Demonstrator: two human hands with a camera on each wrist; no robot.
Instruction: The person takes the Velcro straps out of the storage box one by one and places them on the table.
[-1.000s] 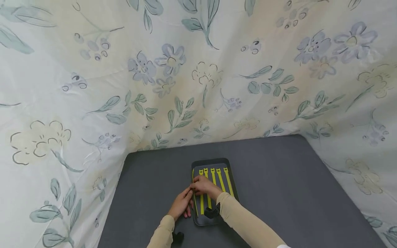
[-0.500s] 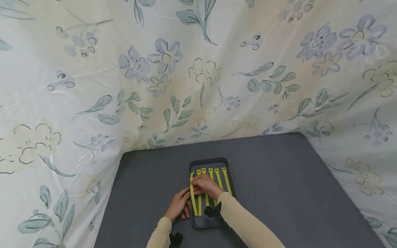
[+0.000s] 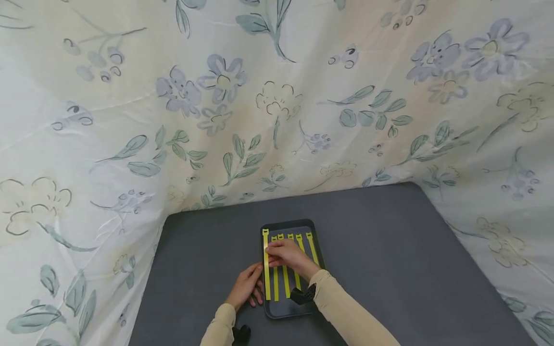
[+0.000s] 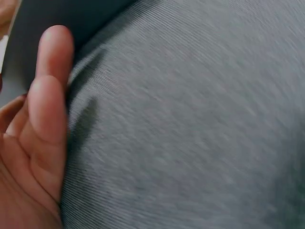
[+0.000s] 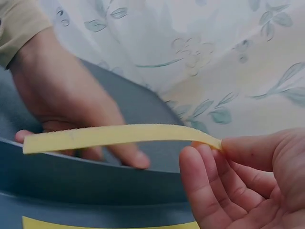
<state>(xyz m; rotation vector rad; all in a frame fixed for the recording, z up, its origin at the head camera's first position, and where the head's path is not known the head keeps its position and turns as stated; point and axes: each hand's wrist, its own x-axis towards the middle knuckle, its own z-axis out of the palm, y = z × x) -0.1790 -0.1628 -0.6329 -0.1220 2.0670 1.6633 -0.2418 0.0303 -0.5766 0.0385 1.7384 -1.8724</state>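
Observation:
My right hand (image 3: pixel 291 254) pinches a yellow hook-and-loop cable tie (image 3: pixel 267 276) between thumb and fingers, over the left side of a black tray (image 3: pixel 289 310). In the right wrist view this tie (image 5: pixel 105 136) bows slightly and stands above the tray wall (image 5: pixel 119 186). Several more yellow ties (image 3: pixel 313 247) lie side by side lengthwise in the tray, partly hidden by the right hand. My left hand (image 3: pixel 245 287) rests against the tray's left outer side. Its fairly straight fingers (image 4: pixel 55 52) touch the wall in the left wrist view; the thumb is mostly hidden there.
The tray stands on a dark grey tabletop (image 3: pixel 376 240). A floral cloth (image 3: pixel 277 144) hangs behind the table and along its left and right sides. Black wrist devices (image 3: pixel 303 294) sit on both wrists.
The held tie has turned from edge-on to flat-side-up and now lies straighter along the tray's left side. The left hand stays at the tray's side. The head view has shifted slightly.

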